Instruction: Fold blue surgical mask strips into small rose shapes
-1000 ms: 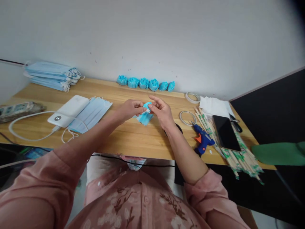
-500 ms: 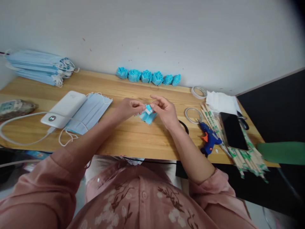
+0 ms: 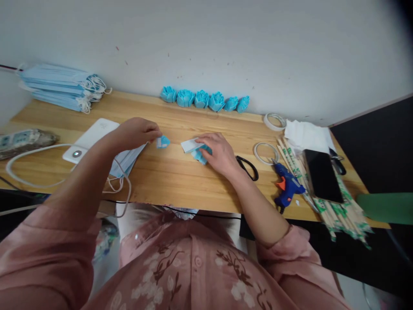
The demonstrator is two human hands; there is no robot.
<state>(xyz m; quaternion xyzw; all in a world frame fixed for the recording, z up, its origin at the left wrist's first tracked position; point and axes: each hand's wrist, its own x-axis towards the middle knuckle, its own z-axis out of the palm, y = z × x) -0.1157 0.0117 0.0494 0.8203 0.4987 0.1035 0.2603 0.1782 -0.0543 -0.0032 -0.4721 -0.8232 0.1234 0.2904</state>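
Left hand [image 3: 137, 131]: fingertips narrow, pinching the near edge of a small folded blue piece [image 3: 164, 142], above the table [image 3: 174, 185].
Right hand [image 3: 221, 150]: curved over a pale strip [image 3: 189, 145] and crumpled blue material [image 3: 198, 156]; how firmly it grips, cannot tell.
Strip's lie: right of the left fingers, mid-table; long axis roughly left-right, right end slightly farther off; right hand nearer, touching it.
Blue flowers [image 3: 201, 99]: six, in a row by the wall.
Tape rolls [image 3: 273, 126]: two.
Glue gun [image 3: 287, 187]: one.
Phone [image 3: 322, 176]: one.
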